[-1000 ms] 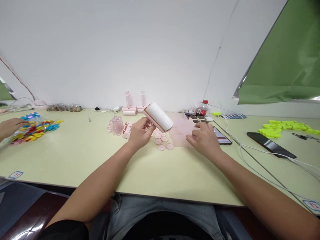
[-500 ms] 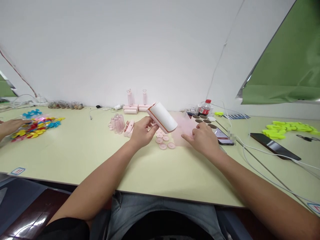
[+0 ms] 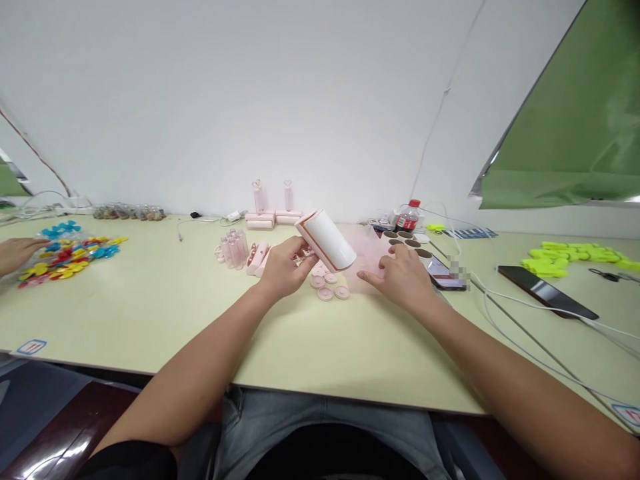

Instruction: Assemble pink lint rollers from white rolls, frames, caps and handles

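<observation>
My left hand (image 3: pixel 285 270) is closed around the pink end of a lint roller (image 3: pixel 327 241), holding it tilted above the table. White paper wraps the roller, with an orange line near its edge. To the right, my right hand (image 3: pixel 405 277) has its thumb and forefinger apart over translucent pink plastic pieces (image 3: pixel 367 250); whether it touches them I cannot tell. Small round pink caps (image 3: pixel 325 293) lie below the roller. Left of my left hand are pink handle parts (image 3: pixel 256 259) and clear pink tubes (image 3: pixel 233 248), standing in a cluster.
Two lint rollers with upright handles (image 3: pixel 260 220) stand by the wall. Paper rolls (image 3: pixel 424 253), a phone (image 3: pixel 447 275) and a cola bottle (image 3: pixel 409 217) are at the right, with white cables (image 3: pixel 520 301) beyond. At far left, another person's hand (image 3: pixel 20 253) is near colourful plastic pieces (image 3: pixel 75 260).
The lint roller has dipped and turned slightly in my left hand. My right hand has shifted a little left, its fingers spreading slightly. The whole view has moved slightly.
</observation>
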The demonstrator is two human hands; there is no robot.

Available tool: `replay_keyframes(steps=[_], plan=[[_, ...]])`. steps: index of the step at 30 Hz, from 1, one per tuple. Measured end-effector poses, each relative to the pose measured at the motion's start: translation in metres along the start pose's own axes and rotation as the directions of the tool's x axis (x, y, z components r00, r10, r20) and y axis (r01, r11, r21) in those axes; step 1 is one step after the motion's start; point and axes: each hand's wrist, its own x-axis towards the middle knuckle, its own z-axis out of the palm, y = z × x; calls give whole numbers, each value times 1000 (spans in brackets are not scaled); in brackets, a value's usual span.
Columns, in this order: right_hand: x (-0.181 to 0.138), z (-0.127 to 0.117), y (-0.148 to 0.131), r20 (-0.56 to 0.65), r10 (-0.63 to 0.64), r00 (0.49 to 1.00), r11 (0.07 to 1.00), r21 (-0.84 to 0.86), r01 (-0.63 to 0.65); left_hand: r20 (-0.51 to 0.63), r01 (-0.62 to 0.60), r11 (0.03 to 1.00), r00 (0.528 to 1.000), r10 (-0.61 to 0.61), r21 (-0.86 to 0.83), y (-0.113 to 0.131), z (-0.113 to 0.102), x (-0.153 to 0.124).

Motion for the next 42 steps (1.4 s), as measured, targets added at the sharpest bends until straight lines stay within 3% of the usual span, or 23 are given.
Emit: replay_keyframes(steps=[4,7,8,10,13,15,17,23,27,31,34,37,42], plan=[[-5,-11,-3,-235,-42,971,993,96,66,25,20,1000,999,-19,-12,3,0,0],[-9,-26,-18,-314,-56,948,922,349,170,118,65,998,991,-63,-16,5,0,1],[-10,-30,-26,-265,-43,963,870,464,167,172,83,996,982,-80,-12,6,0,1],[-12,-32,-45,-55,-10,998,703,709,46,293,108,994,950,-107,13,7,-1,1],[-15,-21,-72,251,-84,964,336,918,-210,422,110,991,897,-130,71,8,-3,1],[-18,-8,-83,328,-122,937,146,939,-310,459,105,991,878,-133,87,8,-5,1],[-23,3,-87,338,-121,933,59,941,-333,484,116,990,863,-143,84,10,-8,1],[-32,10,-79,308,-91,947,35,951,-306,528,217,975,834,-157,-54,13,-10,-1],[-34,6,-74,253,-108,961,104,965,-242,457,267,941,877,-148,-207,11,-7,-2],[-36,5,-72,218,-176,960,172,967,-188,369,188,928,928,-60,-321,9,-7,-1],[-36,4,-73,214,-182,960,177,967,-183,357,185,926,932,-60,-329,7,-11,2],[-34,1,-72,201,-87,976,166,969,-185,401,284,894,907,-132,-347,4,-14,5],[-30,-1,-69,139,52,989,170,975,-146,520,503,755,816,-254,-420,-2,-14,7]])
